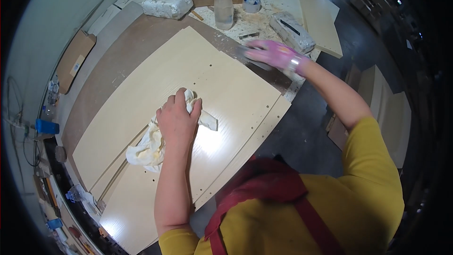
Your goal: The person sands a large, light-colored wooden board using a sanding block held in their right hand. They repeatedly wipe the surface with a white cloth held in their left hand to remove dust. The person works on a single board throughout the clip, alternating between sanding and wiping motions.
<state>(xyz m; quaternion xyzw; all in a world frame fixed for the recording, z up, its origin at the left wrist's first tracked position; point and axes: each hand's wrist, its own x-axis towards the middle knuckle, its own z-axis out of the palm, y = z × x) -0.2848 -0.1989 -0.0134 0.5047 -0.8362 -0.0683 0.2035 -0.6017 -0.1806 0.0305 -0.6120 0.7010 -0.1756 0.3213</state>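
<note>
My bare left hand is closed over a crumpled white cloth and presses it on a pale wood-grain panel. Small drilled holes dot the panel's face near its edges. Beyond its far right edge is my right hand, in a pink glove and smeared by motion. A blurred, flat grey shape shows by its fingertips; whether the hand grips it cannot be made out. Another pale panel lies at the near left, with a long narrow gap along it.
A clear bottle with a white cap, a roll of tape and a wrapped white block stand at the back. A dark pen lies on a second wrapped block. Long pale boards are at the far right, cardboard at left.
</note>
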